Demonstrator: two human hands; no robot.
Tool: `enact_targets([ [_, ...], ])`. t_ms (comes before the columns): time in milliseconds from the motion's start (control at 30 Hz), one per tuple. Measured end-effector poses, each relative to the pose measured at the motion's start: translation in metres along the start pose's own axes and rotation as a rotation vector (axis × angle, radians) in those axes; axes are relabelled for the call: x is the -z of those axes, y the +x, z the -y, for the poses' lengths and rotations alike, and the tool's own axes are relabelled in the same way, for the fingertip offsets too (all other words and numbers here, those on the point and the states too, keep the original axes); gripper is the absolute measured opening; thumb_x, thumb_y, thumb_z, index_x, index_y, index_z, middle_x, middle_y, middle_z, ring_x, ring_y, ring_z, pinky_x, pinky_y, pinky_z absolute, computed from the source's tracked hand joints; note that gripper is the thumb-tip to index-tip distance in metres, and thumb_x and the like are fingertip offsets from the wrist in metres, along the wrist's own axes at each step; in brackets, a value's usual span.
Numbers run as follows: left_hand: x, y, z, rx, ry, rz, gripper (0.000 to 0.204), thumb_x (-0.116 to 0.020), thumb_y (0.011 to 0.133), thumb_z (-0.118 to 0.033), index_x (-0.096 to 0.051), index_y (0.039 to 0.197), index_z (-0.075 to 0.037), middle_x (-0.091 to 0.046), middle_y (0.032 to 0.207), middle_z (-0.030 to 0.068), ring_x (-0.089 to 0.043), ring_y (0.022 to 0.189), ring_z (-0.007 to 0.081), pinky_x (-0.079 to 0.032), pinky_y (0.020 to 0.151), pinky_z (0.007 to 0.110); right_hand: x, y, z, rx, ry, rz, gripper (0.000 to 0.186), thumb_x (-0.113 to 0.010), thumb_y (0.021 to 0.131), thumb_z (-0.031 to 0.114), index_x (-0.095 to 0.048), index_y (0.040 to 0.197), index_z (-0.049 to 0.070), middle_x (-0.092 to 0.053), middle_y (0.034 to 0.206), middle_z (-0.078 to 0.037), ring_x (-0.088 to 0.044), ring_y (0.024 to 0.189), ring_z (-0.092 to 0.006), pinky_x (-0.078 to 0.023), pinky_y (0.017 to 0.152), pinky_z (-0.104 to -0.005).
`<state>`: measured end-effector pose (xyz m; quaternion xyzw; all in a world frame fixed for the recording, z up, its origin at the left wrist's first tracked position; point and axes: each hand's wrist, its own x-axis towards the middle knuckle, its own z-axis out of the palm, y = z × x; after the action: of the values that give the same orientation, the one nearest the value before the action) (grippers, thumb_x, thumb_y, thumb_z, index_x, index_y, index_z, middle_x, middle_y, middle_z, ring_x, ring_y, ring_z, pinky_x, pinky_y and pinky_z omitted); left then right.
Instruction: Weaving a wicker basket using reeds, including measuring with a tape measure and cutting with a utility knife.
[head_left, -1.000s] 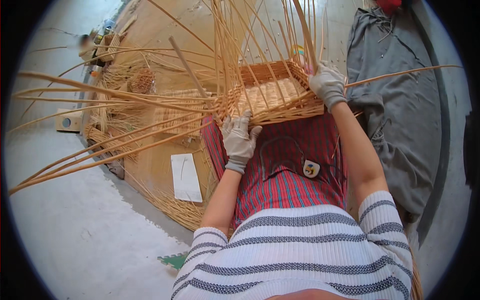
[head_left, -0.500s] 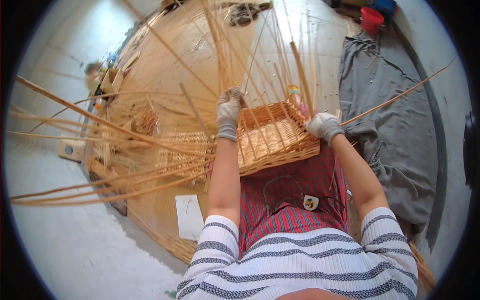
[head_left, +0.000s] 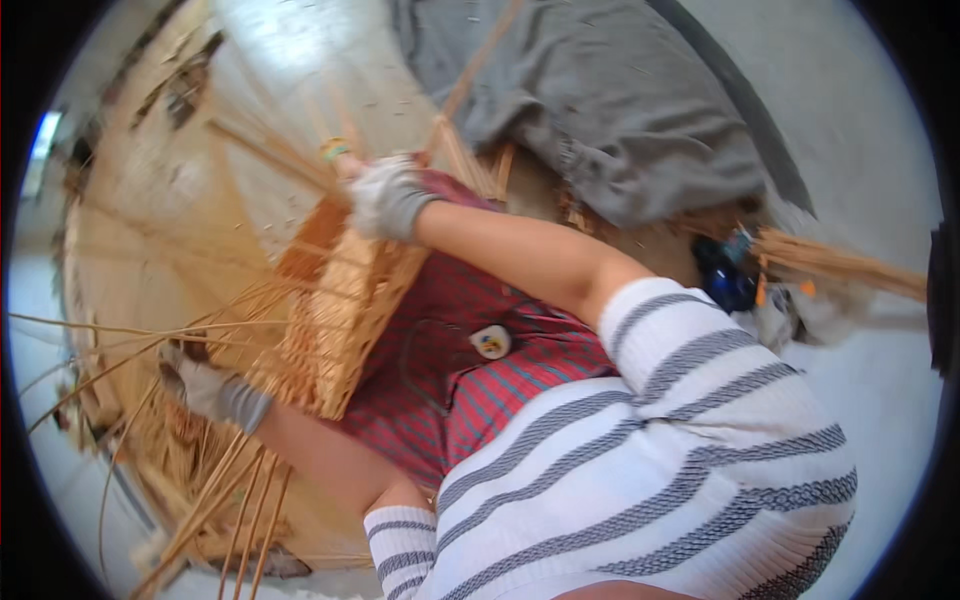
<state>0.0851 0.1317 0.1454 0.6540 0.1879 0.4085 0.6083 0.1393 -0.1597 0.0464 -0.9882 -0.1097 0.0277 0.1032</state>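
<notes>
A half-woven wicker basket rests tilted on my lap, over a red checked cloth. Long loose rods fan out from its sides. My right hand, in a white glove with a grey cuff, is closed on the basket's upper corner, where a thick rod meets it. Past that hand shows a small yellow-and-green banded thing. My left hand, gloved with dark fingertips, is out at the basket's lower left side. Its fingers are curled about thin wicker rods; blur hides the exact hold.
A rumpled grey cloth covers the floor at the far right. A bundle of rods lies at the right, near a dark blue object. Loose rods spread at the lower left. Dark scraps lie at the upper left.
The whole view has swung round to the right, and the basket now appears turned and further left. Both hands stay at the basket's sides, and my left hand appears lower.
</notes>
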Motion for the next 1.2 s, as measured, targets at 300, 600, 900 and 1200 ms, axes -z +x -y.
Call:
enact_targets([
  [300,0.043,-0.168,0.056,-1.054,1.063,0.702,0.065,-0.062,0.097,-0.037,-0.037,0.15,-0.009,-0.046,0.145,0.0184,-0.049,0.131,0.0348,-0.033,0.112,0.058,-0.089,-0.14,-0.101,0.065,0.784,-0.521,0.031,-0.069,0.088,0.019,-0.067,0.118,0.013,-0.067,0.101,-0.012,-0.065,0.098,-0.0308,-0.051,0.089,-0.0408],
  [600,0.039,-0.196,0.089,-0.831,1.146,0.578,0.061,-0.06,0.095,-0.048,-0.054,0.14,-0.006,-0.056,0.135,0.0166,-0.051,0.125,0.0382,-0.036,0.106,0.053,-0.267,-0.145,-0.241,-0.875,0.572,0.222,0.053,-0.061,0.089,0.041,-0.059,0.13,0.009,-0.063,0.128,-0.02,-0.06,0.119,-0.035,-0.046,0.102,-0.039],
  [900,0.03,-0.207,0.083,-0.603,1.235,0.584,0.061,-0.063,0.094,-0.043,-0.052,0.141,-0.005,-0.048,0.147,0.0194,-0.044,0.134,0.0403,-0.031,0.113,0.053,-0.352,-0.033,-0.267,-0.862,0.906,0.201,0.039,-0.058,0.094,0.046,-0.067,0.108,0.01,-0.07,0.101,-0.013,-0.065,0.092,-0.0279,-0.049,0.079,-0.0394],
  [1200,0.02,-0.254,0.058,-0.302,0.586,1.019,0.038,-0.061,0.084,-0.005,-0.066,0.121,-0.014,-0.066,0.115,0.0121,-0.065,0.102,0.0327,-0.054,0.088,0.042,-0.351,-0.042,-0.289,-1.08,1.622,-0.069,0.032,-0.043,0.106,0.033,-0.06,0.115,0.008,-0.043,0.067,0.003,-0.044,0.057,-0.0119,-0.038,0.049,-0.0298],
])
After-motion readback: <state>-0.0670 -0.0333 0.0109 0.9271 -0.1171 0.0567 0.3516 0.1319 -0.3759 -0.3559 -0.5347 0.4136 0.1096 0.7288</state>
